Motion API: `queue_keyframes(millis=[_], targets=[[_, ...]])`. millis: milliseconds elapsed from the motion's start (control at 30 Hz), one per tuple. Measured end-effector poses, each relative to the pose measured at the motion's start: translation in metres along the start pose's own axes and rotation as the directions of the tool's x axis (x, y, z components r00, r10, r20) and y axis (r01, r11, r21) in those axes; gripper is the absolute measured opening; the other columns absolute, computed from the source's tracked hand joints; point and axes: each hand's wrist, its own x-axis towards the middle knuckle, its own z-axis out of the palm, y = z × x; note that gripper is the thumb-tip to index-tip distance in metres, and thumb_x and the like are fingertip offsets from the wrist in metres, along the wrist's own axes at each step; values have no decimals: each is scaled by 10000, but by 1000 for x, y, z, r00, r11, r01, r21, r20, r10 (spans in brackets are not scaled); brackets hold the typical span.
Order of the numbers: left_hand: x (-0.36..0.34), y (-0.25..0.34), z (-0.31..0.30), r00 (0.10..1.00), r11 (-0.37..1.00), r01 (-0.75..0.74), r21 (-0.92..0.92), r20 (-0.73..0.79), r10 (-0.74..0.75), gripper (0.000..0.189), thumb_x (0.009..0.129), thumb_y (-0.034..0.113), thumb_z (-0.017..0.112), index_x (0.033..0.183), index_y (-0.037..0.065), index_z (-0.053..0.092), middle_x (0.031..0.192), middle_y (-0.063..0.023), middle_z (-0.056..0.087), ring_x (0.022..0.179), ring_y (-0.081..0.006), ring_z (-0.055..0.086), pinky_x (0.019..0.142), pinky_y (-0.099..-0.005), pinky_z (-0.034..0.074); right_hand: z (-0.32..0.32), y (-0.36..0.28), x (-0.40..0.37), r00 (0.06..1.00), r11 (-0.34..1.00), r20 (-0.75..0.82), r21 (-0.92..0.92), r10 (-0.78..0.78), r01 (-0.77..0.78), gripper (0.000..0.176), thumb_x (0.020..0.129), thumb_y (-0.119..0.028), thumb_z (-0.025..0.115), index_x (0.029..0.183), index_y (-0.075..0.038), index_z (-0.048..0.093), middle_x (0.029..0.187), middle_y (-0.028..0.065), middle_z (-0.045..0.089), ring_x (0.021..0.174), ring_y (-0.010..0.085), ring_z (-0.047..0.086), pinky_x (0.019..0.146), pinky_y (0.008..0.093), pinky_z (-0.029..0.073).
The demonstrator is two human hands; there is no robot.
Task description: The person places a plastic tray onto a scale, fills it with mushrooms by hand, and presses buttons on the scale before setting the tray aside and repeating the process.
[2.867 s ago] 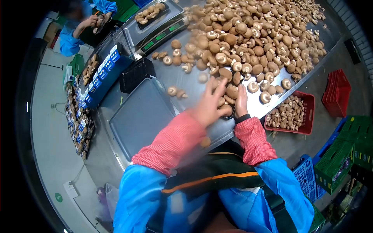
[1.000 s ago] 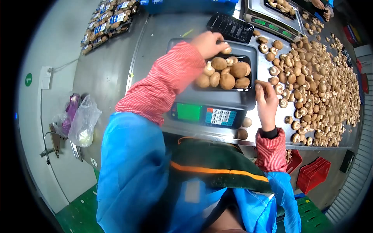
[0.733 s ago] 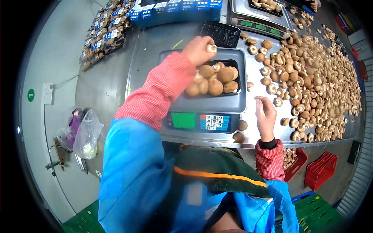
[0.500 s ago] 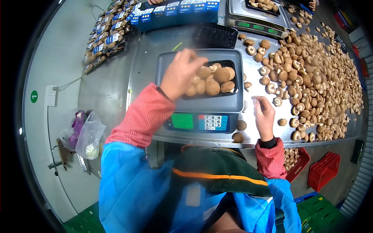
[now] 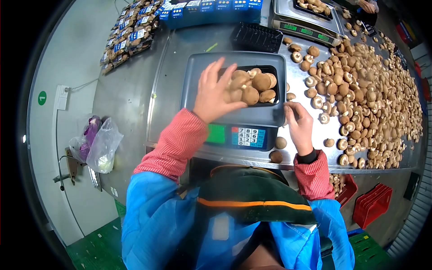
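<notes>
A black tray [image 5: 275,81] with several brown mushrooms [image 5: 261,82] lies on the grey scale platform [image 5: 193,67]. Over the tray's left part is my left hand [image 5: 215,93], fingers spread, hiding some of the mushrooms; nothing shows held in it. My right hand [image 5: 299,126] is at the platform's right edge, its fingertips close together beside the rim; I cannot make out whether they hold anything. Below the platform, the scale's green display [image 5: 216,133] and keypad [image 5: 247,137] face me. Two loose mushrooms [image 5: 276,156] sit right of the keypad.
A large mushroom pile [image 5: 369,99] covers the right side. An empty black tray [image 5: 256,38] lies behind the platform, near another scale [image 5: 306,29]. Packed mushrooms [image 5: 130,33] and blue-labelled packs [image 5: 207,11] stand at the back. A co-worker's hand [image 5: 367,6] shows at top right.
My left hand has opened and its fingers now spread over the tray's left part. My right hand has moved slightly up and left to the platform's edge. The view has shifted a little.
</notes>
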Motion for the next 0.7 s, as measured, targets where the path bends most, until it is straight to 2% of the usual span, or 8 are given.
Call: queue_keyframes(millis=[33,133,167,400,467,567,667,700], targets=[[3,3,6,999,998,13,64,50,-16,978,639,479,855,1459,139,444,1448,-167,449,1339,-373,414,1126,-509,294,3,0,7,997,996,-10,-58,-72,71,190,934,-115,660,1083,3,664,787,53,631,662,116,558,613,258,472],[6,-3,29,971,996,82,-42,230,-71,912,663,473,838,1433,149,472,1455,-160,447,1348,-383,404,1132,-512,279,14,-12,24,992,934,27,-336,-123,125,312,870,-162,726,1146,-41,644,792,68,609,671,176,576,622,302,488],[4,-5,36,971,995,100,-29,222,-91,872,677,469,827,1415,151,487,1445,-155,460,1349,-386,403,1135,-517,272,18,-8,28,984,911,93,-372,-153,177,384,823,-191,761,1165,-80,626,799,75,596,684,242,589,629,351,498],[-3,-2,37,970,989,145,-10,200,-140,895,659,451,847,1423,173,474,1442,-161,462,1364,-392,387,1140,-545,254,37,-3,34,959,885,117,-369,-258,283,331,841,-199,752,1110,-96,589,789,92,657,753,291,652,653,391,520],[-2,-4,37,969,982,168,-80,198,-150,917,644,451,859,1436,210,464,1464,-172,435,1374,-396,372,1146,-592,226,30,-11,34,985,918,141,-368,-103,149,356,843,-293,749,1086,-80,600,808,97,674,757,297,667,655,395,526],[2,-2,28,969,932,233,-276,150,-198,956,643,454,860,1460,208,430,1498,-178,390,1383,-395,365,1149,-578,230,27,-20,38,993,902,115,-431,27,25,450,817,-410,749,1067,-59,618,810,107,682,756,298,681,655,395,529],[6,-6,25,989,952,149,-268,42,-143,976,654,459,853,1480,206,399,1512,-184,364,1384,-390,367,1147,-550,249,39,-2,45,996,881,78,-473,36,5,425,821,-362,746,1075,-47,616,788,115,671,749,305,668,668,396,533],[8,-6,24,991,968,125,-219,82,-109,957,662,456,848,1473,203,408,1507,-185,371,1380,-389,372,1143,-541,259,39,-2,45,994,898,94,-440,51,-4,394,828,-316,742,1078,-39,615,787,102,666,747,283,664,675,379,533]])
